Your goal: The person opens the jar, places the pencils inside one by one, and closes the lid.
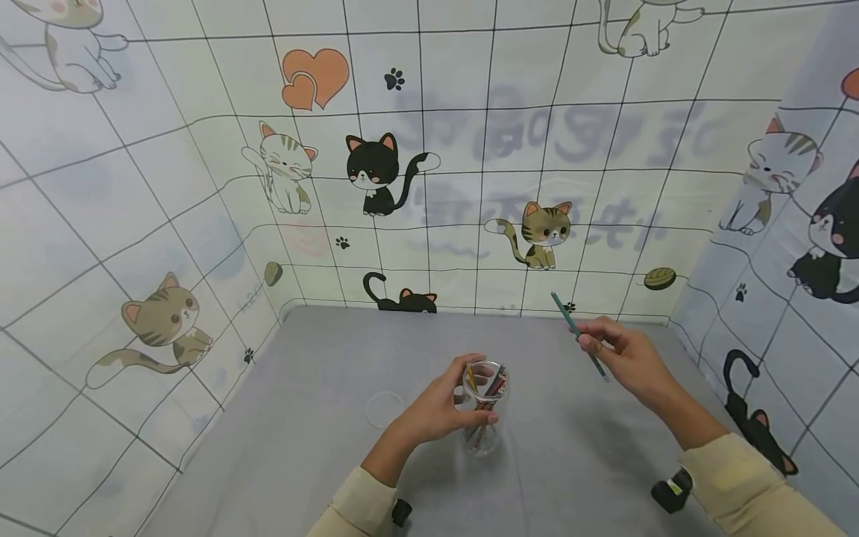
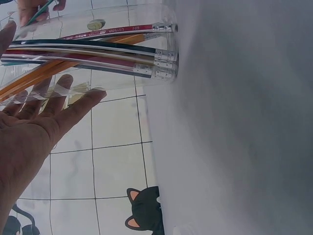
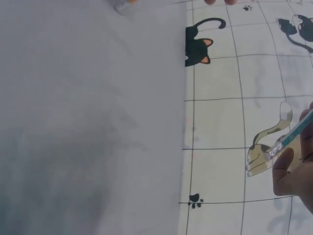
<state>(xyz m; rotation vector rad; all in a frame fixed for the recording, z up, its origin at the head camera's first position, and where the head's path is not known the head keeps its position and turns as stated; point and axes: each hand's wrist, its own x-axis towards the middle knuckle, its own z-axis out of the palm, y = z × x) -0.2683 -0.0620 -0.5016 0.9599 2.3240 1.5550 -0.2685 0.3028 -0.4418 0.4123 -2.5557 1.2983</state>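
Note:
A clear jar [image 1: 482, 445] stands on the table, with my left hand [image 1: 436, 406] wrapped around its side, thumb in front. Inside it, several pencils [image 2: 112, 46] lean with their metal-ferruled eraser ends at the bottom, as the left wrist view shows. To the right and apart from the jar, my right hand [image 1: 634, 365] pinches a green pencil [image 1: 566, 315] between thumb and fingers. This pencil is held tilted above the table; its silvery ferrule end points down in the head view. Part of the right hand is cut off in the right wrist view.
Left of the jar, a thin clear round outline [image 1: 367, 412], perhaps a lid, lies on the grey table [image 1: 322, 358]. White cloth walls [image 1: 456, 142] with cat drawings enclose the table at the back and sides. Black devices [image 1: 671, 492] are at both wrists.

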